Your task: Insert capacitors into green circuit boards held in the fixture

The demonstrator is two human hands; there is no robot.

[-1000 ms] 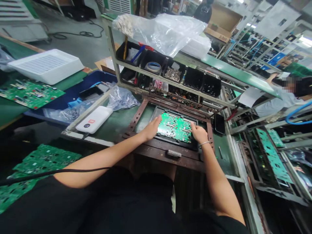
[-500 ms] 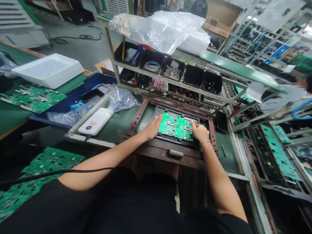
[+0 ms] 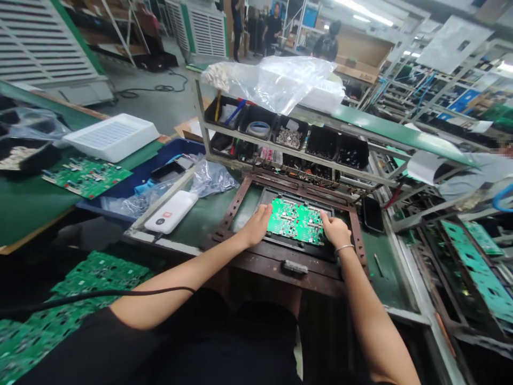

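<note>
A green circuit board (image 3: 297,221) lies in a black tray inside a rusty brown metal frame (image 3: 236,200) on the bench. My left hand (image 3: 256,227) rests on the board's left edge, fingers stretched and together. My right hand (image 3: 335,230), with a thin bracelet at the wrist, holds the board's right edge with curled fingers. Both hands touch the board at once.
A shelf of black parts bins (image 3: 288,133) stands behind the frame, with a clear plastic bag (image 3: 276,80) on top. A white device (image 3: 171,212) lies left of the frame. More green boards lie at left (image 3: 86,176), lower left (image 3: 80,289) and right (image 3: 487,272). People stand far back.
The camera has tilted up, so the bench sits lower in view and more of the hall shows. Both hands stay on the board's edges.
</note>
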